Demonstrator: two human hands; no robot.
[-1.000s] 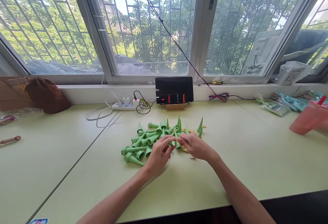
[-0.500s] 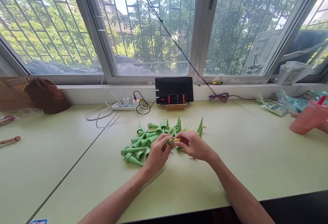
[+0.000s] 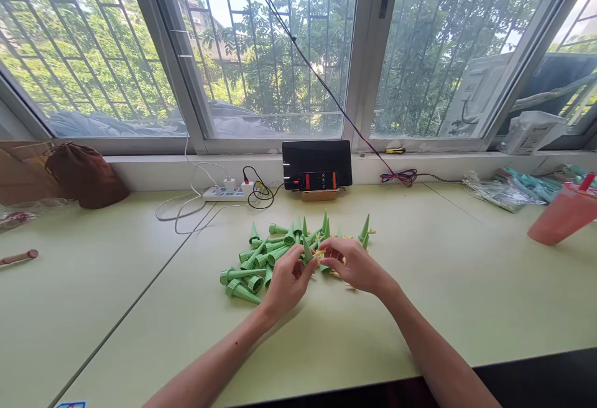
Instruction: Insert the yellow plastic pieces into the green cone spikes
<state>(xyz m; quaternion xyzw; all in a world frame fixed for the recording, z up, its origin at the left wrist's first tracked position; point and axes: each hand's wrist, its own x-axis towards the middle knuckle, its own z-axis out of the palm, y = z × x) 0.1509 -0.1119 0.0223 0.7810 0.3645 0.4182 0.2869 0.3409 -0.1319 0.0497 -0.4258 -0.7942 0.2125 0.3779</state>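
A heap of green plastic cone spikes [image 3: 261,259] lies on the pale green table [image 3: 420,283], some upright, most on their sides. Small yellow pieces [image 3: 342,277] lie scattered among them on the right. My left hand [image 3: 286,283] pinches one green cone [image 3: 306,251], its tip pointing up. My right hand [image 3: 357,265] sits just right of that cone, fingers curled together near its base; what they hold is hidden.
A dark tablet with a phone [image 3: 317,165] leans at the window sill behind the heap. A power strip with cables [image 3: 224,193] lies left of it. A brown bag [image 3: 86,175] is far left, a pink cup [image 3: 562,215] and plastic packets [image 3: 504,190] far right.
The green cone between my hands has turned from lying sideways to pointing tip up. Another person's hand near the pink cup at the far right has gone.
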